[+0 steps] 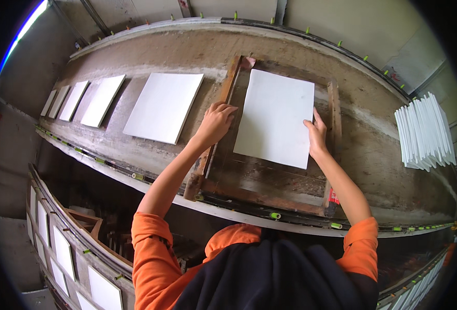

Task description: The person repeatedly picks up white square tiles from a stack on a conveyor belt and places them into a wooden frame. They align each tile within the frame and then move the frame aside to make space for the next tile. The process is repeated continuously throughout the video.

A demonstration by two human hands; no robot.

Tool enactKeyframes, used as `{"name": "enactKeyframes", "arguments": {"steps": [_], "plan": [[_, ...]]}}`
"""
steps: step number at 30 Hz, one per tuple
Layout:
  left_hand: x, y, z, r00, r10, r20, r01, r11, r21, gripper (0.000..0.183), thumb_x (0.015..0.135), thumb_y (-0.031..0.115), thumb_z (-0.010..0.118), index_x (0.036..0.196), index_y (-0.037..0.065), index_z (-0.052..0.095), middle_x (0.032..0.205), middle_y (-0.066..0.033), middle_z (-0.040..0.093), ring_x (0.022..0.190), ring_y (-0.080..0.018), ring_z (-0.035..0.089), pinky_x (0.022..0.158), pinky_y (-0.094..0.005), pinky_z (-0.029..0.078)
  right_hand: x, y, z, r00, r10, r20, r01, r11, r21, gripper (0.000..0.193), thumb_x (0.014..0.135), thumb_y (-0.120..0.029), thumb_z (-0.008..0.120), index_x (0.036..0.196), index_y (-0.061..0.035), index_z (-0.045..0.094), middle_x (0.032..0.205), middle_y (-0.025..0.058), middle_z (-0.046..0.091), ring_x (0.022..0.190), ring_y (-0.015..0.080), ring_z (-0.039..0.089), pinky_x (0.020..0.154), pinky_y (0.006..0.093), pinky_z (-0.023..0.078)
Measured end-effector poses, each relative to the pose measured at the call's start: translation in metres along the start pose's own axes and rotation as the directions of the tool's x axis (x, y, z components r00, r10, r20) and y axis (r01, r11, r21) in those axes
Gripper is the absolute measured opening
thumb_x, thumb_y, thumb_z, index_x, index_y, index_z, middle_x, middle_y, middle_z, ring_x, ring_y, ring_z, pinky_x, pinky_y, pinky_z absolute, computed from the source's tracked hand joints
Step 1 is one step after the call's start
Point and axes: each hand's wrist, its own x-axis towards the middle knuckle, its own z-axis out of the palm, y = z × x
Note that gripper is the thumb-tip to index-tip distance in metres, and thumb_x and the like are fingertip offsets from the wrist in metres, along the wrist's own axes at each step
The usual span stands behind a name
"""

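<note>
A rectangular white panel (276, 116) lies between the side bars of a brown wooden frame (230, 85) on the long table. My right hand (317, 135) grips the panel's right edge, thumb on its face and fingers at the side. My left hand (218, 123) is closed over the frame's left bar, fingers curled; it does not touch the panel. Whether the panel rests on the surface or is slightly lifted, I cannot tell. A small pink piece (248, 62) sits at the frame's far left corner.
Several white panels, including a large one (164, 106), lie in a row to the left. At the far right stands a stack of white panels (424, 133). Green-tipped pegs (275, 215) line the table's edges. More panels (63, 253) lie on a lower table, lower left.
</note>
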Motion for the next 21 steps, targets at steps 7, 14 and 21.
{"name": "enactKeyframes", "arguments": {"steps": [7,14,21], "plan": [[-0.006,-0.001,0.013,0.999,0.054,0.001,-0.053,0.967,0.248,0.036,0.083,0.02,0.057,0.116,0.006,0.055,0.113,-0.0092,0.059,0.127,-0.03,0.029,0.104,-0.0456,0.026,-0.012,0.014,0.016,0.996,0.085,-0.039,-0.084,0.996,0.019,0.061,0.081,0.002,0.049,0.138,-0.0001,0.029,0.116,0.0115,0.055,0.095,0.0126,0.054,0.086,0.0261,0.042],[-0.006,0.002,0.014,0.999,0.04,0.021,-0.044,0.962,0.269,0.037,0.082,0.025,0.06,0.114,0.008,0.058,0.11,-0.0077,0.061,0.127,-0.0294,0.027,0.102,-0.0474,0.029,-0.013,0.031,0.014,0.996,0.06,-0.062,-0.061,0.998,0.001,0.062,0.08,0.0,0.051,0.138,-0.002,0.03,0.117,0.0113,0.054,0.096,0.0132,0.054,0.086,0.0258,0.041],[-0.007,0.001,0.011,0.998,0.034,0.049,-0.046,0.964,0.262,0.041,0.079,0.029,0.063,0.114,0.01,0.059,0.111,-0.0052,0.062,0.127,-0.0297,0.027,0.1,-0.0493,0.031,-0.016,0.031,0.02,0.995,0.071,-0.065,-0.074,0.996,-0.045,0.062,0.079,-0.001,0.053,0.138,-0.0018,0.031,0.121,0.0114,0.053,0.099,0.015,0.053,0.088,0.0272,0.04]]}}
